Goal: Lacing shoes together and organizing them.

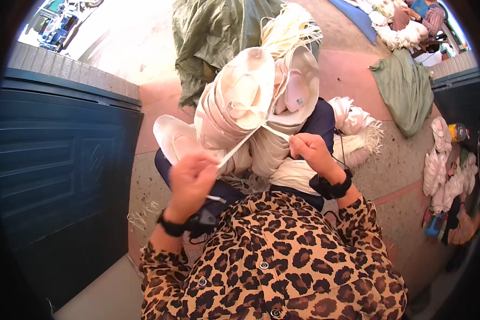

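A thin white cord (234, 150) runs taut from both my hands to a crossing at the front of a bundle. My left hand (191, 175) is closed on one end, slightly blurred, with a loose tail below it. My right hand (310, 151) pinches the other end. The bundle is stacks of cream fabric shells (216, 114), nested like shoe uppers, with a second stack (298, 88) beside the first. They rest between my knees. Another cream shell (173, 140) sits left of the bundle, near my left hand.
A hank of cream cords (290, 32) lies behind the bundle, by a green sack (213, 42). More tied bundles (352, 114) lie to the right. A dark blue door (64, 176) stands close on my left. Another person (429, 18) sits at the far right.
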Demonstrator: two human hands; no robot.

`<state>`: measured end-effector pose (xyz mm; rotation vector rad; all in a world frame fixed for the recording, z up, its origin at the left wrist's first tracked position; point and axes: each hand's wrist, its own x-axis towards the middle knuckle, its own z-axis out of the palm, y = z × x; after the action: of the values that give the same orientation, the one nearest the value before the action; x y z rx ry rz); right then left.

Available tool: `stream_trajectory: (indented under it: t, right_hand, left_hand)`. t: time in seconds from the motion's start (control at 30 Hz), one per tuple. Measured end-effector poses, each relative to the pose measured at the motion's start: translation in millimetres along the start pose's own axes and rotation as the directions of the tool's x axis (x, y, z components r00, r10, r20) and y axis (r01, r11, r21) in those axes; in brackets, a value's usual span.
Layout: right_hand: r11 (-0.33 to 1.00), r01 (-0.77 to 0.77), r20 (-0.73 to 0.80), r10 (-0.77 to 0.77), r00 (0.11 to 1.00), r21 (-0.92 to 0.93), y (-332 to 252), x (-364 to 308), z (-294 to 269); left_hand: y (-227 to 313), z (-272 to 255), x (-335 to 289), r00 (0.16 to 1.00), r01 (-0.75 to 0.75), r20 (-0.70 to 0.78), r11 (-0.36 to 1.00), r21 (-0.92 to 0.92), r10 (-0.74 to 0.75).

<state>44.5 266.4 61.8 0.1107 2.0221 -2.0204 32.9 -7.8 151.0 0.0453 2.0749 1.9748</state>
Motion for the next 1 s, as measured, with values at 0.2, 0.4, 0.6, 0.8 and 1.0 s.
stream_trajectory:
  t: [0.2, 0.4, 0.6, 0.8, 1.0]
  right_hand:
    - [0.993, -0.118, 0.084, 0.119, 0.989, -0.016, 20.0, 23.3, 18.3]
    - [0.913, 0.034, 0.026, -0.025, 0.999, -0.407, 1.5, 68.2, 32.2]
    - [0.865, -0.093, 0.247, 0.241, 0.938, -0.492, -3.1, 92.4, 26.8]
    - [0.761, 0.329, 0.376, -0.121, 0.919, -0.560, 23.1, 43.2, 27.5]
    - [0.901, 0.279, 0.046, -0.280, 0.959, -0.334, 39.1, -6.7, 20.5]
  left_hand:
    - [70.8, -39.7, -30.6, 0.955, -0.289, 0.157, 0.907, 0.307, 0.252]
    - [86.1, -29.5, -41.9, 0.912, -0.406, 0.181, 0.875, 0.262, 0.369]
    - [88.7, -24.3, -30.1, 0.889, -0.434, 0.127, 0.898, -0.072, 0.439]
    - [62.7, -22.0, 73.6, 0.926, -0.377, 0.035, 0.922, 0.089, 0.375]
    - [-62.3, 31.9, 136.5, 0.813, -0.582, 0.472, 0.436, 0.687, 0.341]
